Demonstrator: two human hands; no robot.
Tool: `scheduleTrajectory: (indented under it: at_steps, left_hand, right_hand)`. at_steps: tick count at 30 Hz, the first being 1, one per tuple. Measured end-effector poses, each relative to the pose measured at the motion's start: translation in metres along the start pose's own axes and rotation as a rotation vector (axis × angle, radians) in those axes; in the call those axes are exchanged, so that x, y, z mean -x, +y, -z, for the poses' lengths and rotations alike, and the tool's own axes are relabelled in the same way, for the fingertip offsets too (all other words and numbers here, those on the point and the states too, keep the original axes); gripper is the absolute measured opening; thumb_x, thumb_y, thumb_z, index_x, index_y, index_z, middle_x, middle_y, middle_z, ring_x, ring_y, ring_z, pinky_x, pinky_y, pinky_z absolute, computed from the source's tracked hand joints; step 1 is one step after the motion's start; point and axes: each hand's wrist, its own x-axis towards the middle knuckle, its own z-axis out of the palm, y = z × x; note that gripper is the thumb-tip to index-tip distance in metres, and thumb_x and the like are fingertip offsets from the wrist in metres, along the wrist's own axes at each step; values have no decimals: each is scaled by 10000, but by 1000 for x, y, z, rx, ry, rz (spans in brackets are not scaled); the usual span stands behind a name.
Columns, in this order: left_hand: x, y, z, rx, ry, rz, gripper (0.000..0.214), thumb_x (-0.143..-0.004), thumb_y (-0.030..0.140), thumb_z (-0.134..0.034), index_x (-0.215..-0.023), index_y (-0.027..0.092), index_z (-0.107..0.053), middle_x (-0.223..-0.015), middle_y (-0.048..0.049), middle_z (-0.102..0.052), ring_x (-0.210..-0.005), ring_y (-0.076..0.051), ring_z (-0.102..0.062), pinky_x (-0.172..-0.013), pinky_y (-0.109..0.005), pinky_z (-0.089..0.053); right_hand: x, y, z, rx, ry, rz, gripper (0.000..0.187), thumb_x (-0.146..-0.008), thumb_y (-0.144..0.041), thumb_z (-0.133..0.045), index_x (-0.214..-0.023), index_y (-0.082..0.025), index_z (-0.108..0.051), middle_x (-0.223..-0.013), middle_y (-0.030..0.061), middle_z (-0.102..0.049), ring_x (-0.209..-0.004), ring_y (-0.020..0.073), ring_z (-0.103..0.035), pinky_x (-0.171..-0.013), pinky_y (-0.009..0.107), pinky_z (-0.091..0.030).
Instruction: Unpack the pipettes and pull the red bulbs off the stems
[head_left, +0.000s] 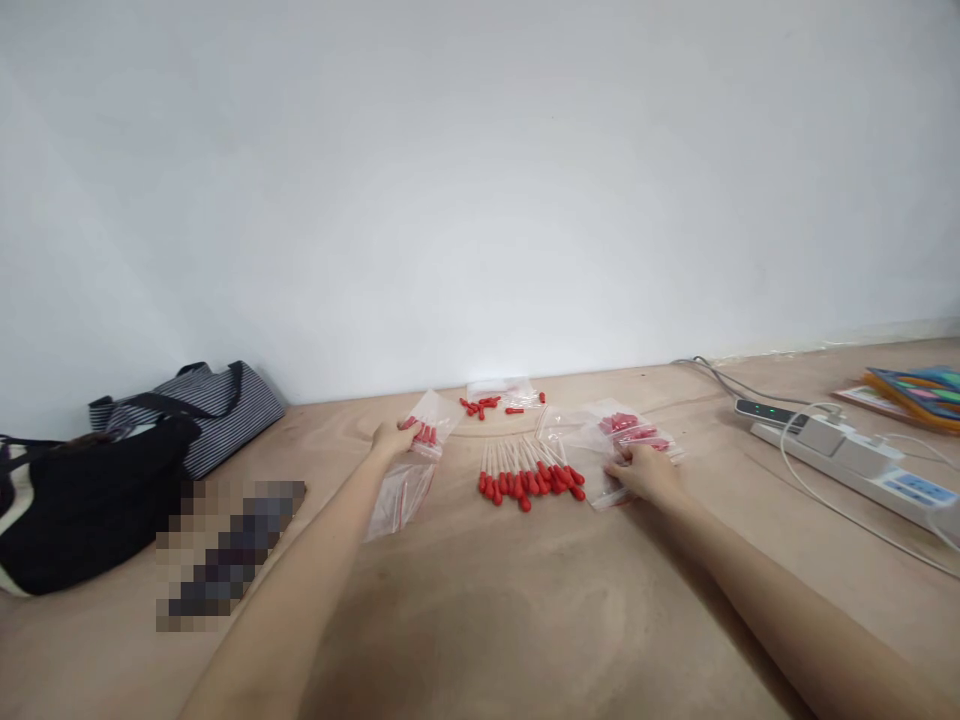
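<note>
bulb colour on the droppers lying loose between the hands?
Red bulbs on the droppers; head view.

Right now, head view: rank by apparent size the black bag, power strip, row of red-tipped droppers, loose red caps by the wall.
1. black bag
2. power strip
3. row of red-tipped droppers
4. loose red caps
The bag is nearer the camera and the strip is cut by the frame edge, so the top two are unsure.
</note>
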Motion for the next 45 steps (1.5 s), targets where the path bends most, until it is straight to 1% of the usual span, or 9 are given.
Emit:
scheduleTrajectory:
  at_steps: [4, 10, 16, 25, 28, 32, 36, 39, 45]
  left_hand:
    - [38, 3, -1, 194, -64, -19, 226, -752, 289, -583, -866, 96, -558, -865, -74, -640, -784, -157, -611, -670, -247, -486]
    - [127, -25, 1, 300, -162, -8, 404, -571, 374, -699, -833, 145, -495, -652, -23, -652, -598, -161, -620, -567, -255, -470]
    - [168, -46, 2, 120, -228, -122, 432, -648, 500, -560, -899, 174, -429, -707, -6, -603, -613, -156, -588, -582, -275, -455]
    - [157, -48, 43, -768, -35, -588, 351, -801, 416, -363, -946, 210, -607, -998, -77, -596, -967, -244, -519, -838, -391, -399]
    - [139, -66, 55, -912, -50, -563, 454, -823, 417, -311, -1173, 204, -506, -1244, -101, -476, -1169, -262, -387, -955, -438, -300]
    - [121, -75, 51, -1010, -218, -440, 514, -844, 472, -247, -1307, 260, -318, -1389, -69, -274, -1279, -273, -200, -987, -501, -206]
    - [108, -66, 36, -998, -293, -398, 512, -849, 492, -228, -1313, 284, -290, -1412, -57, -206, -1293, -260, -148, -1000, -498, -167]
    - [100, -65, 26, -948, -258, -397, 501, -848, 477, -246, -1299, 275, -327, -1406, -66, -229, -1293, -257, -156, -1006, -504, -140]
    - [86, -83, 28, -557, -3, -486, 531, -830, 370, -244, -1264, 84, -353, -1305, -138, -391, -1229, -220, -316, -1022, -387, -235]
  right_hand:
    - [-18, 4, 5, -13, 81, 26, 225, -717, -397, -465, -710, -234, -620, -859, 50, -639, -883, 243, -543, -697, 348, -355]
    - [-60, -1, 0, -30, 153, 126, 216, -735, -372, -459, -717, -223, -615, -914, 43, -618, -957, 235, -496, -836, 463, -273]
    - [-83, -4, -13, -57, 134, 195, 108, -622, -332, -575, -650, -232, -604, -837, 23, -615, -964, 254, -481, -879, 553, -157]
    - [-79, -1, -13, -271, 310, 318, 250, -670, -238, -487, -919, -235, -515, -676, -31, -587, -721, 162, -550, -851, 467, -282]
    - [-74, 2, -6, -371, 376, 395, 299, -703, -273, -476, -992, -202, -494, -681, -10, -576, -673, 148, -551, -747, 356, -396]
    - [-69, 3, 10, -454, 491, 463, 182, -740, -318, -458, -845, -192, -539, -769, 41, -577, -725, 158, -552, -696, 313, -434]
    - [-60, -18, 24, -759, 645, 335, 181, -764, -352, -441, -807, -184, -493, -773, 39, -563, -685, 161, -579, -627, 305, -450]
    - [-49, -55, 23, -1075, 439, 212, 201, -757, -378, -434, -819, -188, -454, -790, 22, -552, -622, 130, -578, -591, 279, -455]
    - [-10, -160, -28, -1042, 45, 277, 166, -727, -320, -448, -660, -175, -494, -594, 11, -582, -541, 128, -563, -508, 238, -446]
